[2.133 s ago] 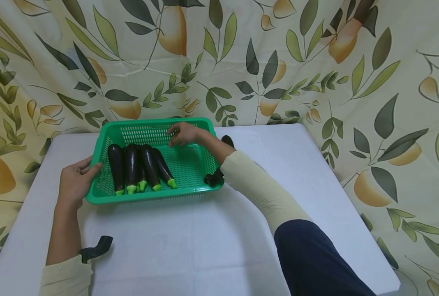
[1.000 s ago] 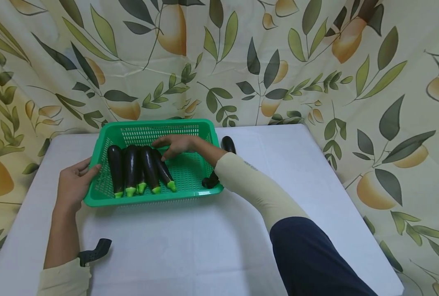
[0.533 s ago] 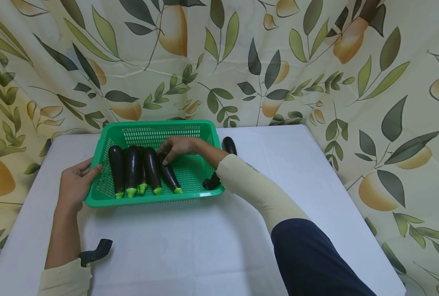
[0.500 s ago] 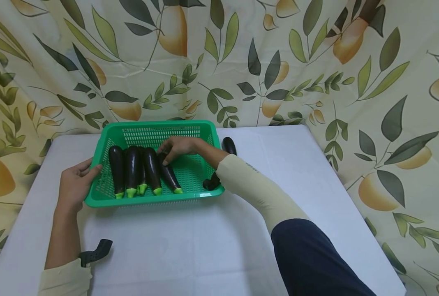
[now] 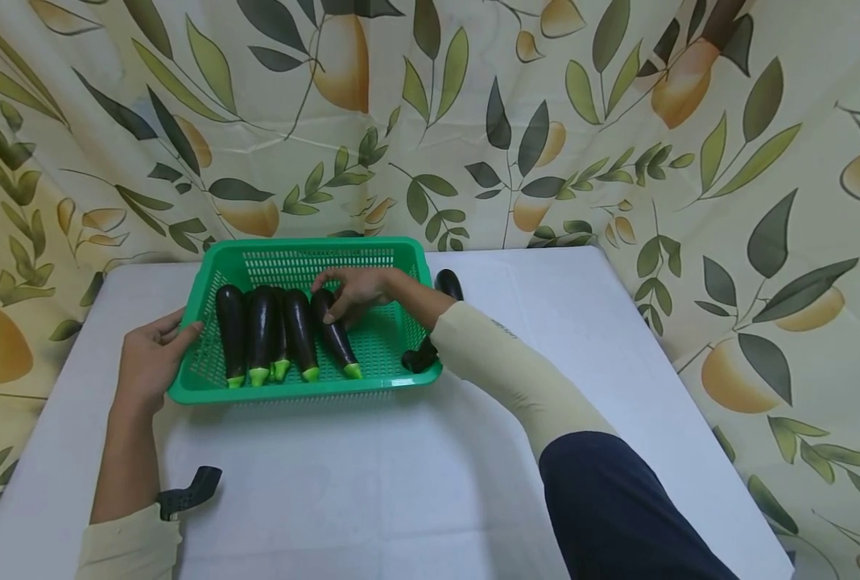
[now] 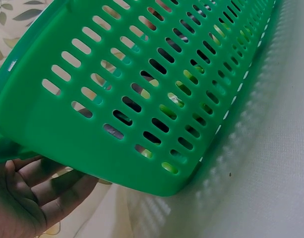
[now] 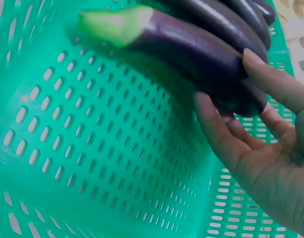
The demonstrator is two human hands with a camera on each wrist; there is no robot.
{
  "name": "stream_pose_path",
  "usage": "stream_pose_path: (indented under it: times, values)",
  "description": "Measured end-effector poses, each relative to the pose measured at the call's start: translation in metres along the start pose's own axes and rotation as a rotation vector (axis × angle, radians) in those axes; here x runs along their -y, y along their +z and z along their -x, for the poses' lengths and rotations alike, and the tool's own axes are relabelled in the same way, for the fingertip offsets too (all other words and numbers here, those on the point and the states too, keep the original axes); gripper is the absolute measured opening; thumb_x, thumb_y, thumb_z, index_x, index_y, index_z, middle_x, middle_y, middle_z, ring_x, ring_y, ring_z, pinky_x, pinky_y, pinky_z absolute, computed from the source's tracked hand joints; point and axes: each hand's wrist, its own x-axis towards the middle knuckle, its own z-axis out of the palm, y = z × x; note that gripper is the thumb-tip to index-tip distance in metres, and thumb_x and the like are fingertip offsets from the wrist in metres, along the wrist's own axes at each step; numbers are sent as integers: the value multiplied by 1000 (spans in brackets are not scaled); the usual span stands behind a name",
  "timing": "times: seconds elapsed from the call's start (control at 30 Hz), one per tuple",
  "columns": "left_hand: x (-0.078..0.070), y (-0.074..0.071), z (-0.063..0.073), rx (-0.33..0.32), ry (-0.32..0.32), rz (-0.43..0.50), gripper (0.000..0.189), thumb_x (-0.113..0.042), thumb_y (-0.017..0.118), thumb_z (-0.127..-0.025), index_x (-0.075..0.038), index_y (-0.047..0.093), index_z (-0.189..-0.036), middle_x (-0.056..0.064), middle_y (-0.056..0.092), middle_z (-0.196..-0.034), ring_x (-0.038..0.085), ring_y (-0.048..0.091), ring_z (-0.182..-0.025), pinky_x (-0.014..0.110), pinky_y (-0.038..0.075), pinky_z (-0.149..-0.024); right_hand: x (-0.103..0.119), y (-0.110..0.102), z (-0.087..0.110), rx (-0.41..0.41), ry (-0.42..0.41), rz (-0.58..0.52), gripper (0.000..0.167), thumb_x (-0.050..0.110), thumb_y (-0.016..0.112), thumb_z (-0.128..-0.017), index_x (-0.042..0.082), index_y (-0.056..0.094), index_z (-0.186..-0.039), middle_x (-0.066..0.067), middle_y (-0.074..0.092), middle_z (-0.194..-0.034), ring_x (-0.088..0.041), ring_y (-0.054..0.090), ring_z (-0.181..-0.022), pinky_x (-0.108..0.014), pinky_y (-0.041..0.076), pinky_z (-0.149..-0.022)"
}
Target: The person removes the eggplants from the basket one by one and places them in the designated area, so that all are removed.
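Observation:
Several dark purple eggplants with green stem ends, such as this one, lie side by side in the left half of a green plastic basket. My right hand is inside the basket and grips the blunt far end of the rightmost eggplant. In the right wrist view, thumb and fingers go round that end of the eggplant, whose stem points away from the hand. My left hand holds the basket's left rim, thumb on top; the left wrist view shows its fingers below the rim.
Another eggplant lies on the white-covered table behind the right forearm, just outside the basket. Black wrist cameras sit on both forearms. A leaf-and-fruit printed cloth hangs behind the table.
My right hand has gone from above the basket's right part leftward and down onto the rightmost eggplant and taken hold of it. That eggplant has shifted slightly right. The left hand stays at the rim.

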Motion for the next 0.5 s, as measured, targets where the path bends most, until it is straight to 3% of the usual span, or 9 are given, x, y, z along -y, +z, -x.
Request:
stream_pose_path:
  times: [0.23,0.5]
  values:
    - [1,0,-1,6,-11,-19,60,-34,57,-110,4,46,-154,31,55,-139,-15,63,-77,16,58,-68,4,-11,13,-62,-72,-15,66,-2,71,-98,12,43,-156,-20,53,-138,-33,63,-117,-58,49,-107]
    - [1,0,-1,-1,-4,-27,59,-34,57,-110,4,46,-154,30,55,-139,-16,62,-77,15,57,-69,11,-20,29,-115,-154,-112,66,-2,64,-103,10,37,-162,-21,53,-139,-33,64,-115,-51,51,-106]
